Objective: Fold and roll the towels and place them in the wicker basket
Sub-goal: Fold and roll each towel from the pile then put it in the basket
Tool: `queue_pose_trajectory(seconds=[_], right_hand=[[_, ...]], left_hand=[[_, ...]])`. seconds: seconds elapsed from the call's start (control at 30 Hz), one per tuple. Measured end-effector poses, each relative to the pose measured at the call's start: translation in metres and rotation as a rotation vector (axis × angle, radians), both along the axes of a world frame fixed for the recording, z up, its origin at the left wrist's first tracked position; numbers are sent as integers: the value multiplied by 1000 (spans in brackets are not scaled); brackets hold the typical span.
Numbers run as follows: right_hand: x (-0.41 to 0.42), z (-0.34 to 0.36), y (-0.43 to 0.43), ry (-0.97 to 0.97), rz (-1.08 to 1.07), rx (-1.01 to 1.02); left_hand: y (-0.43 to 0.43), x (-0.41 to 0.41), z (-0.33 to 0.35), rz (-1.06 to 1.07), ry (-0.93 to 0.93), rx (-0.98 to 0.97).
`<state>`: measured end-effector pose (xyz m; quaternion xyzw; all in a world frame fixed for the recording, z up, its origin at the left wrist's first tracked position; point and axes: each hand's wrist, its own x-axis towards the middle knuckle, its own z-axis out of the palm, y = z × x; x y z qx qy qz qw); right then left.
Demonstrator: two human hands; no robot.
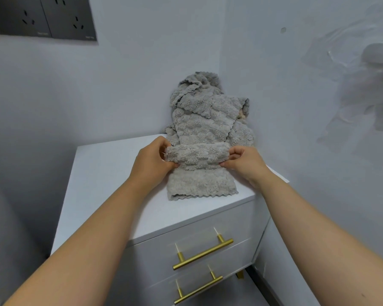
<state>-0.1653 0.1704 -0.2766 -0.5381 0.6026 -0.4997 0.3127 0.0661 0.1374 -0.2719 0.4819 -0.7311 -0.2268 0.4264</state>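
Note:
A grey fluffy towel [200,182], folded into a long strip, lies on the white cabinet top [111,173]. Part of it is rolled into a thick roll [196,155] lying across the strip. My left hand [152,161] pinches the roll's left end. My right hand [243,161] pinches its right end. Behind the roll, a heap of more grey towels [206,109] leans in the wall corner. No wicker basket is in view.
The white cabinet has two drawers with gold bar handles [202,253] at the front. Walls close in behind and on the right. Dark wall sockets [42,16] sit at the upper left. A blurred pale object [378,54] hangs on the right wall.

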Motion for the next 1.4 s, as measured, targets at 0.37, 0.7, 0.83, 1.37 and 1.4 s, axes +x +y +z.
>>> queue_pose_trajectory(seconds=[0.37,0.7,0.83,1.37,1.4], right_hand=[[-19,6,9,-73,215,23],[-19,35,23,122,323,140],[-11,48,26,237,349,132],[19,53,25,862,405,514],[15,50,26,728,378,480]], left_hand=[[-6,24,5,-330,175,210],[15,11,34,-353,104,228],[19,3,40,-383,-184,222],[24,-13,43,-444,-815,299],[24,-15,42,-430,-800,285]])
